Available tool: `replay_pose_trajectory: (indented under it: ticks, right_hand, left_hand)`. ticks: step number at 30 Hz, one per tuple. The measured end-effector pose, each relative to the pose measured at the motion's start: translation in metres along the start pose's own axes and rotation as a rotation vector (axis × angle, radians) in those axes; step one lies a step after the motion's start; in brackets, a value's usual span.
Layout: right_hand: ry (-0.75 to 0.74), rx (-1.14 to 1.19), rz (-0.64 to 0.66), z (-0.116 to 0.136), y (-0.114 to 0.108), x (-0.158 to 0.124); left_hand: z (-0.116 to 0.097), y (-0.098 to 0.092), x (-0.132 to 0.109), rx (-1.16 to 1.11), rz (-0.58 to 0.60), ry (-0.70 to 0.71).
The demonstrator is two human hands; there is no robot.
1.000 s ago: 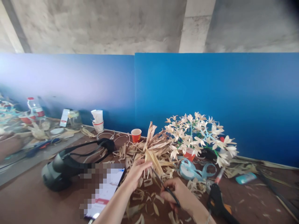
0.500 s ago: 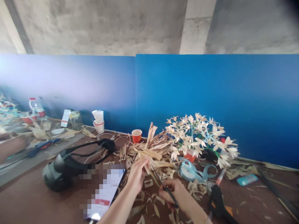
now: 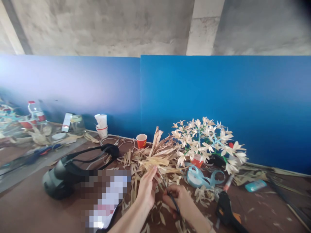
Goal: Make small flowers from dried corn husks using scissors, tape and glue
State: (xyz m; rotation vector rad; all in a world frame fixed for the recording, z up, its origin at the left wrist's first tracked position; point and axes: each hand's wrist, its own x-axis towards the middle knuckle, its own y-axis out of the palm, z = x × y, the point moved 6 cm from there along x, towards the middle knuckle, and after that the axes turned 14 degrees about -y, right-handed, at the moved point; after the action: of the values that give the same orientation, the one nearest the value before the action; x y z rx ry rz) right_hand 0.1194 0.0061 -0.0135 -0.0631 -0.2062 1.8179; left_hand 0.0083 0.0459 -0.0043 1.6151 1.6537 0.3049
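My right hand [image 3: 179,200] is closed on a pair of scissors [image 3: 174,203] with black handles, the narrow blades pointing up and left. My left hand [image 3: 147,187] pinches a pale strip of corn husk close to the blade tips; the fingers hide most of that strip. Whether the blades touch it I cannot tell. Just beyond both hands lies a heap of dry corn husks [image 3: 165,149], and small husk scraps [image 3: 162,217] are scattered below and around them.
A husk-flower arrangement [image 3: 204,139] stands in a red cup behind light-blue ribbon [image 3: 194,177]. At right lies a black glue gun [image 3: 224,208]. Left are a phone [image 3: 109,197], partly pixelated, and a black headset [image 3: 60,179]. An orange paper cup [image 3: 141,141] stands before the blue partition [image 3: 218,87].
My left hand has shifted a little right, and my right hand with the scissors slightly left, bringing them closer together. Another person's arm at the far left has left the view.
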Motion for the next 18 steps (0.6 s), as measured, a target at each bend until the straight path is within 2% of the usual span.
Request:
replay_pose_trajectory:
  ticks: [2,5,13,18]
  right_hand:
    - [-0.008,0.015,-0.008,0.0009,0.0012,0.0006]
    - [0.002,0.013,-0.015,0.0023,0.0024,0.0014]
    - [-0.002,-0.001,-0.033,0.0048,0.0038,0.0023]
    - [0.028,-0.005,-0.034,0.0032,0.0039,0.0031]
  left_hand:
    - [0.0043,0.0015,0.0001,-0.069,0.028,-0.039]
    - [0.0077,0.0002,-0.0007,-0.127,0.007,-0.063]
    - [0.0083,-0.0014,-0.0018,-0.166,-0.015,-0.067]
    - [0.0091,-0.0005,0.0007,-0.153,0.022,-0.074]
